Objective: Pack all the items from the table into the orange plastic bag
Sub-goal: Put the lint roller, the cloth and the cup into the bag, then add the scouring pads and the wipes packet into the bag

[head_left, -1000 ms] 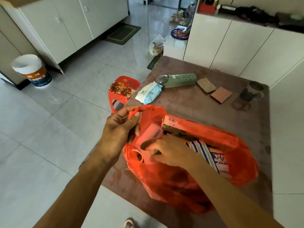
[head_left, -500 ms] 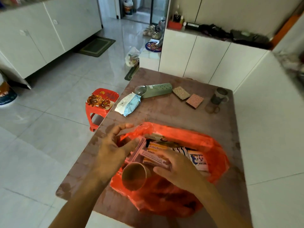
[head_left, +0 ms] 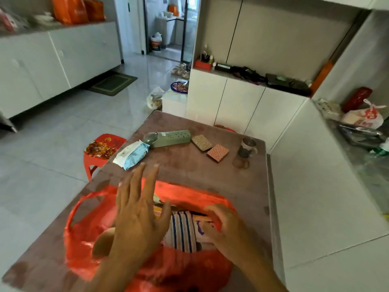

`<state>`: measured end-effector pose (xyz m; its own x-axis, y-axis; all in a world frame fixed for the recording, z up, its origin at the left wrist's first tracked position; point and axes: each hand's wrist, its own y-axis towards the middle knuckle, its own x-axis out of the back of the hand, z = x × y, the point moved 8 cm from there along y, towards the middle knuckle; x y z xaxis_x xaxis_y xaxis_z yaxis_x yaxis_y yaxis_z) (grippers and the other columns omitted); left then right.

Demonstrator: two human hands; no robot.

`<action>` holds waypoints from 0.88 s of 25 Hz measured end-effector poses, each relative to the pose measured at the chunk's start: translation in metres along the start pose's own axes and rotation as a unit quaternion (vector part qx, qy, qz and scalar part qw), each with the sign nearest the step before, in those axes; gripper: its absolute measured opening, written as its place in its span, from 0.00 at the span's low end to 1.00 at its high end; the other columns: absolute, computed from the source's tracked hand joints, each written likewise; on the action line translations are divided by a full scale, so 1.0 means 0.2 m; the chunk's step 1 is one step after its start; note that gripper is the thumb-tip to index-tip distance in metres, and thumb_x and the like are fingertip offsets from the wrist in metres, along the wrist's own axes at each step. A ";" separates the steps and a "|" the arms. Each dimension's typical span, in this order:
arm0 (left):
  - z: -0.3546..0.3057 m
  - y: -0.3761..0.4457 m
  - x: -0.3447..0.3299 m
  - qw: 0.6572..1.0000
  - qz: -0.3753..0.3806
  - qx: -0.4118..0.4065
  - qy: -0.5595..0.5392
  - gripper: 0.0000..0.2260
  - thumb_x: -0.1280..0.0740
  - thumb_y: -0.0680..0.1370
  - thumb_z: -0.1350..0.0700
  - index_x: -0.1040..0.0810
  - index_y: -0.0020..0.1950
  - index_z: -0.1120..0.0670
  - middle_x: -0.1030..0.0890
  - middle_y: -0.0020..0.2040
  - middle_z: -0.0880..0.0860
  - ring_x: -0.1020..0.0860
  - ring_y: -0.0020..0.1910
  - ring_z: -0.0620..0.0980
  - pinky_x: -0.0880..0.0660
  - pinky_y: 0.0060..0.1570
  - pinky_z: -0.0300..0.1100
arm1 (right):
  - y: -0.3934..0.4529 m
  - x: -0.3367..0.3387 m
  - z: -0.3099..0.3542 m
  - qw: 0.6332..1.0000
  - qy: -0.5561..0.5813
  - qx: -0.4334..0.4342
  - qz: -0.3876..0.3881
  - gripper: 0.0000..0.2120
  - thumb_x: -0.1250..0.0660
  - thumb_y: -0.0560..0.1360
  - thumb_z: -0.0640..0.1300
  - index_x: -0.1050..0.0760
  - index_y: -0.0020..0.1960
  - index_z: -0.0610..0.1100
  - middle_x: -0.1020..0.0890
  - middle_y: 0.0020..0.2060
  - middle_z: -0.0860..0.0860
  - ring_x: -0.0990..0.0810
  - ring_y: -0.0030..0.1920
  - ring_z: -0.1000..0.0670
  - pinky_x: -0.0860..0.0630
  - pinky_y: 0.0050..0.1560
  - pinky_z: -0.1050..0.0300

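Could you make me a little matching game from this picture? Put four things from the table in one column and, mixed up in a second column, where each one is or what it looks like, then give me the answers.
Things:
1. left hand
2. green case
3. metal cup
4. striped packet

Descriptions:
A. inside the orange bag
B. stands upright near the table's far right corner
C. fingers spread open above the bag
D. lies on its side at the far end, a spoon sticking out

Pairs: 1-C, 2-D, 3-B, 4-A
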<state>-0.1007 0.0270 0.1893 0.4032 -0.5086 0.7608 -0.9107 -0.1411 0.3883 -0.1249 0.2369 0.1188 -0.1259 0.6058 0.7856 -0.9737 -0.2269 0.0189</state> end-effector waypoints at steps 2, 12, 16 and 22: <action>-0.12 -0.04 -0.22 0.999 0.032 0.020 -0.009 0.35 0.38 0.73 0.44 0.45 0.77 0.51 0.40 0.77 0.58 0.42 0.75 0.59 0.41 0.71 0.62 | -0.03 0.11 -0.16 1.000 0.017 -0.002 0.000 0.15 0.34 0.74 0.55 0.27 0.61 0.57 0.25 0.55 0.64 0.27 0.54 0.63 0.34 0.52 0.71; -0.54 -0.23 -0.86 0.986 0.068 0.148 0.025 0.39 0.41 0.68 0.38 0.45 0.77 0.49 0.38 0.76 0.58 0.40 0.74 0.61 0.41 0.70 0.61 | 0.27 0.45 -0.78 0.997 0.046 -0.010 0.068 0.24 0.32 0.74 0.55 0.30 0.68 0.51 0.25 0.65 0.52 0.29 0.66 0.50 0.31 0.63 0.56; -0.54 -0.03 -0.92 0.987 0.062 0.143 0.031 0.39 0.41 0.70 0.38 0.52 0.78 0.45 0.45 0.78 0.53 0.47 0.77 0.56 0.50 0.72 0.58 | 0.54 0.45 -0.88 0.996 0.059 -0.042 0.059 0.24 0.31 0.73 0.55 0.29 0.67 0.51 0.24 0.65 0.51 0.28 0.66 0.49 0.31 0.63 0.55; -0.48 0.34 -1.17 0.986 0.077 0.144 0.038 0.41 0.35 0.73 0.42 0.58 0.78 0.43 0.50 0.79 0.52 0.52 0.78 0.53 0.56 0.73 0.54 | 1.02 0.37 -1.01 0.996 0.033 -0.030 0.073 0.27 0.30 0.73 0.54 0.31 0.69 0.49 0.26 0.67 0.50 0.28 0.66 0.49 0.30 0.61 0.56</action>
<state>-0.2490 0.2183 0.0879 0.2534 -0.4799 0.8400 -0.9452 -0.3077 0.1094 -0.3707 0.3899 0.0553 -0.2774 0.6185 0.7352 -0.9535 -0.2710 -0.1318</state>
